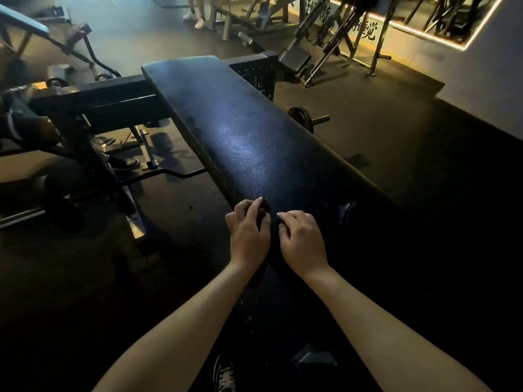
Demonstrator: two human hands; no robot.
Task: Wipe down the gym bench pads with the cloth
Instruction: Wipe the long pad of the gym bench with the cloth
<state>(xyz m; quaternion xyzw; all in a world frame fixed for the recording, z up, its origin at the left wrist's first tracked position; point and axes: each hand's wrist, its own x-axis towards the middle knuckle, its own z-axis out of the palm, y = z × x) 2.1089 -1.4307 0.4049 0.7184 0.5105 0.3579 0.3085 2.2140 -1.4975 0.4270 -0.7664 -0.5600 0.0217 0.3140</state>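
- Two bare hands are on the near part of the pad, side by side and close together, with both forearms reaching in from below.
- The left hand [249, 230] lies at the left edge of the pad. Its fingers are curled and the thumb and first finger pinch one small dark fold, which seems to be the cloth [265, 211].
- The right hand [301, 239] lies just beside it, knuckles up and fingers bent down on the pad. If it also grasps the cloth, I cannot tell, because it is too dark there.
- One long black bench pad [240, 131] runs away from the hands, with a pale shine in its middle.
- One pale worn patch [346, 210] is on the pad, to the right of the right hand.
- One black steel frame [113, 99] crosses under the far end of the pad.
- One weight plate [302, 116] stands on the floor [396, 137] beside the right edge of the pad.
- One dark shoe [225, 377] shows between the forearms, at the bottom.
- Two white shoes [199, 22] stand far behind, at the top.
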